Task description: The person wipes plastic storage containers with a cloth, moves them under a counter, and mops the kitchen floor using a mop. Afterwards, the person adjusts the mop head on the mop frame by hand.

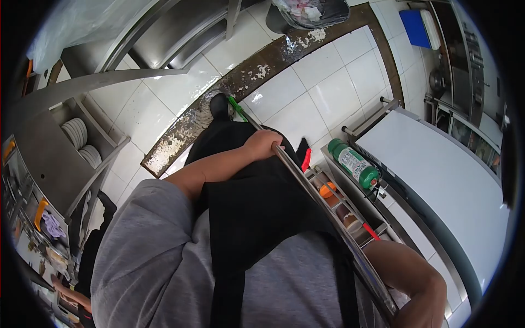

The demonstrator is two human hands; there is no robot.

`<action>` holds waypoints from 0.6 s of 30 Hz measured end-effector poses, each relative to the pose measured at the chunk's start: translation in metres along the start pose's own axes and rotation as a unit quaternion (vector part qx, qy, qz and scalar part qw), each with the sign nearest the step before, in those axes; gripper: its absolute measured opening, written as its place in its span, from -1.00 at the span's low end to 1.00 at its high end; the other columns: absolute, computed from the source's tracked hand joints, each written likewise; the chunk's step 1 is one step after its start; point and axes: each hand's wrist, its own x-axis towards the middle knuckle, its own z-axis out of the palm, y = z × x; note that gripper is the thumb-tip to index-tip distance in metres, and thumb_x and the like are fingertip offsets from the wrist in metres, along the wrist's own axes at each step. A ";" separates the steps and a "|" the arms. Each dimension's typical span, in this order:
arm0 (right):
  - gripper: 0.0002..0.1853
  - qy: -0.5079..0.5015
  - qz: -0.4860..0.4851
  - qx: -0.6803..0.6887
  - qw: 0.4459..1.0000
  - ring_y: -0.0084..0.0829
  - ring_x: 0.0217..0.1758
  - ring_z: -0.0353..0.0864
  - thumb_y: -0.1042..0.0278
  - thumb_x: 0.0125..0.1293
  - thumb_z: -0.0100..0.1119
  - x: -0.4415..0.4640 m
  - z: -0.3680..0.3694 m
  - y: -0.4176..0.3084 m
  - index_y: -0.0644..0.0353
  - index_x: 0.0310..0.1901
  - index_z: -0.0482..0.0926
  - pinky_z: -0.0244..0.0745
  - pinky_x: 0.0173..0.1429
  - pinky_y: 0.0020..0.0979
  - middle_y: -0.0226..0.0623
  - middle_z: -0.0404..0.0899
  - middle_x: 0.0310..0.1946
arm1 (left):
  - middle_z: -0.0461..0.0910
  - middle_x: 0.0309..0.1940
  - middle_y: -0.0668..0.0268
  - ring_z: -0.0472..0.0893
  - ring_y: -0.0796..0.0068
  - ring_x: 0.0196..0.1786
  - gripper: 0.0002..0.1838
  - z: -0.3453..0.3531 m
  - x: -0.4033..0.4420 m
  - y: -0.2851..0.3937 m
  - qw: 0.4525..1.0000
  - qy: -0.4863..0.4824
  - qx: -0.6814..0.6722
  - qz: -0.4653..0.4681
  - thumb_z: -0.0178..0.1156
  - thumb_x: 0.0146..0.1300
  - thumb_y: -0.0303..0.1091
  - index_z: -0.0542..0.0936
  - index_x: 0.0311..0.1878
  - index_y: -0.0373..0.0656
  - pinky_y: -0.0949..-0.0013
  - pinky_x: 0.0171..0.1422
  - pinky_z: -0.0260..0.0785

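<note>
My left hand [264,145] is closed around a long metal pole [317,194] in front of the black apron [246,208]. A green piece [236,107] is at the pole's far end, close to a black boot [219,107] on the wet floor. From there the pole slants down to the lower right, passing beside my bent right arm [407,270]. That arm reaches the bottom edge near the pole's lower part; the fingers of my right hand cannot be made out.
At right are a white-topped counter [432,169], a green cylinder [353,164] and a rack of containers [347,213]. Steel shelving with plates [76,132] stands left. A lined bin [309,19] is ahead, beside a brown floor strip [262,68]. Another person's arm [74,296] shows lower left.
</note>
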 end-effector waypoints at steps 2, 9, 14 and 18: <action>-0.91 0.030 0.004 0.019 0.999 -0.31 -0.38 0.59 0.36 0.03 0.12 0.005 0.000 0.005 0.16 -0.53 0.51 0.57 -0.30 -0.29 -0.25 0.55 -0.47 | 0.44 -0.58 0.23 0.48 0.11 -0.38 -0.65 -0.001 -0.003 -0.001 1.000 -0.003 -0.002 -0.004 0.28 0.10 -0.17 0.34 -0.57 -0.13 0.17 -0.26 0.32; -0.79 0.056 -0.030 -0.112 0.992 -0.51 -0.72 0.34 0.39 0.21 0.05 -0.001 0.033 0.016 0.09 -0.59 0.40 0.24 -0.58 -0.52 -0.44 0.34 -0.71 | 0.42 -0.57 0.18 0.50 0.11 -0.36 -0.64 0.020 -0.019 0.001 0.999 0.039 0.012 0.013 0.32 0.06 -0.18 0.35 -0.56 -0.15 0.18 -0.26 0.33; -0.74 0.453 -0.270 -0.301 0.794 -0.72 -0.77 0.39 0.45 -0.15 0.41 -0.045 0.096 0.024 0.03 -0.58 0.42 0.22 -0.49 -0.66 -0.52 0.45 -0.79 | 0.47 -0.38 0.20 0.52 0.22 -0.21 -0.58 0.041 -0.021 0.028 0.984 0.151 -0.081 -0.057 0.45 -0.11 -0.24 0.40 -0.32 -0.16 0.24 -0.13 0.35; -0.78 0.477 -0.125 -0.368 0.788 -0.62 -0.61 0.39 0.18 0.15 0.20 -0.049 0.115 -0.020 0.10 -0.44 0.42 0.26 -0.36 -0.57 -0.44 0.48 -0.59 | 0.49 -0.16 0.16 0.51 0.17 -0.07 -0.47 0.059 -0.038 0.015 0.984 0.170 -0.005 -0.051 0.47 -0.13 -0.26 0.42 -0.10 -0.14 0.23 0.01 0.37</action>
